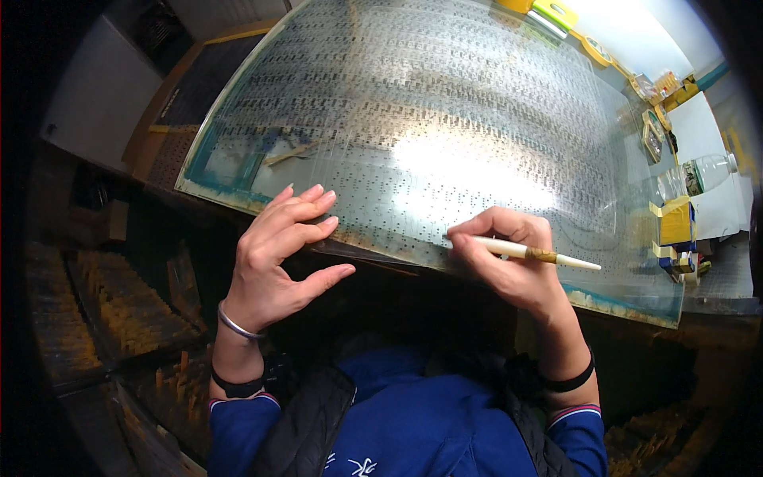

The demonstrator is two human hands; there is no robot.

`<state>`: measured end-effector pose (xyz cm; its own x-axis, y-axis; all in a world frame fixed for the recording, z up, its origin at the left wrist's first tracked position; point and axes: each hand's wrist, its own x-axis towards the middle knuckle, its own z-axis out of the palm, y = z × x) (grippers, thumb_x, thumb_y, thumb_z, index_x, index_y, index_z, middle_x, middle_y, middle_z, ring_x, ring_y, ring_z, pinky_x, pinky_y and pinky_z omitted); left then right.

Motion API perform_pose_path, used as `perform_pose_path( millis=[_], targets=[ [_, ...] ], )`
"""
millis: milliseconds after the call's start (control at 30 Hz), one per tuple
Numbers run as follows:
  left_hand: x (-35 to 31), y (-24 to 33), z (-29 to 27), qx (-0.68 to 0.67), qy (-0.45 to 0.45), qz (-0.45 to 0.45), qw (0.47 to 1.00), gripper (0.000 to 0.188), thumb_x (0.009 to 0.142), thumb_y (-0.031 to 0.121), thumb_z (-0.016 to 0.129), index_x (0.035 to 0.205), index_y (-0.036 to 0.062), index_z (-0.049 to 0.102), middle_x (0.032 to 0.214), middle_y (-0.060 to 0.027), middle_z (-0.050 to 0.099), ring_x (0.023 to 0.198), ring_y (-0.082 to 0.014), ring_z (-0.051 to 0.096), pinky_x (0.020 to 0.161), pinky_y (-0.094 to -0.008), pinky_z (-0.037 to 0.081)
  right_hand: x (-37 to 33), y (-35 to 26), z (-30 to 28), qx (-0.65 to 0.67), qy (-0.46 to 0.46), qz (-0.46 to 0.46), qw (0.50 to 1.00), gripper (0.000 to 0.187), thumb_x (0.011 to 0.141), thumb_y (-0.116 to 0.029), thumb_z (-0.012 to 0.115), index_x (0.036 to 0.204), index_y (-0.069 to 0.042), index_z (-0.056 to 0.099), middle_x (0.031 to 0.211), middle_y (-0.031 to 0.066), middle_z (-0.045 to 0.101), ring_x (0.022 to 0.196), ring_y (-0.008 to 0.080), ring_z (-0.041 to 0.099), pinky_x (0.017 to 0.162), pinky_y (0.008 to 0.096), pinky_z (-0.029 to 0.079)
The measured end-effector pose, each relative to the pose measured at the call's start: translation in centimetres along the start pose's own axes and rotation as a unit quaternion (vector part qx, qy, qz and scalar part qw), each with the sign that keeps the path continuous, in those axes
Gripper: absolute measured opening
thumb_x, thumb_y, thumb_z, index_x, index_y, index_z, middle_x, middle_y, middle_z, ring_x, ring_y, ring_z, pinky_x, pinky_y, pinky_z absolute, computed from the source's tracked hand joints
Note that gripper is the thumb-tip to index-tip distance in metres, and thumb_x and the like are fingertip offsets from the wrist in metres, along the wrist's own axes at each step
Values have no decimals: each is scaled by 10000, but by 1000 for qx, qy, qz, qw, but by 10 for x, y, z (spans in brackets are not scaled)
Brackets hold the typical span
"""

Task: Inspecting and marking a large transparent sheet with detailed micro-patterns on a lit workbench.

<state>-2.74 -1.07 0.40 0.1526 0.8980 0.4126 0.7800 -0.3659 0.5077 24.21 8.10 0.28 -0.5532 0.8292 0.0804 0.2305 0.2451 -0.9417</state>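
Note:
A large glossy sheet with rows of small dark marks and teal-stained borders lies tilted in front of me. At its near left edge, my left hand has its fingers stretched out and thumb apart, holding nothing. My right hand pinches a slim white pen-like tool with a brownish band, its tapered end pointing right. The working tip is mostly hidden by my fingers, close to the sheet's near edge. I cannot tell whether it touches the surface.
A thin wooden stick appears toward the sheet's left. Along the right stand a clear plastic bottle, a yellow box and a yellow round-headed item. Racks of yellowish pieces sit low on the left. A bright glare covers the sheet's middle.

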Motion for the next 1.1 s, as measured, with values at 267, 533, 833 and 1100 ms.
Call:
perform_pose_path(
  millis=[267,533,833,1100],
  targets=[
    [-1,-3,1,0,4,5,1000,422,608,169,855,966,31,679,1161,-132,641,1180,-289,561,1047,-474,378,-1,-6,5,15,15,28,999,115,789,-99,671,814,10,698,680,57,668,636,63,603,565,238,485],
    [-2,-1,-9,-24,-9,2,1000,441,616,171,853,996,33,677,1192,-144,625,1181,-291,560,1034,-458,395,-21,-25,-22,154,-145,79,974,111,810,-77,684,871,13,700,737,79,686,662,104,633,593,213,487],
    [-40,-30,-18,-246,84,-296,919,147,926,100,587,882,-31,638,856,-90,672,770,-139,642,702,-243,516,-66,10,-118,104,332,30,937,187,890,-151,599,993,0,642,772,68,667,623,74,566,568,193,432],
    [-16,-17,-2,-466,-46,-309,828,389,993,295,463,1059,-75,561,917,-232,673,696,-228,695,580,-268,579,-72,36,-116,97,336,39,936,175,886,-130,632,985,15,648,809,75,673,685,84,588,605,200,449]
  ],
)
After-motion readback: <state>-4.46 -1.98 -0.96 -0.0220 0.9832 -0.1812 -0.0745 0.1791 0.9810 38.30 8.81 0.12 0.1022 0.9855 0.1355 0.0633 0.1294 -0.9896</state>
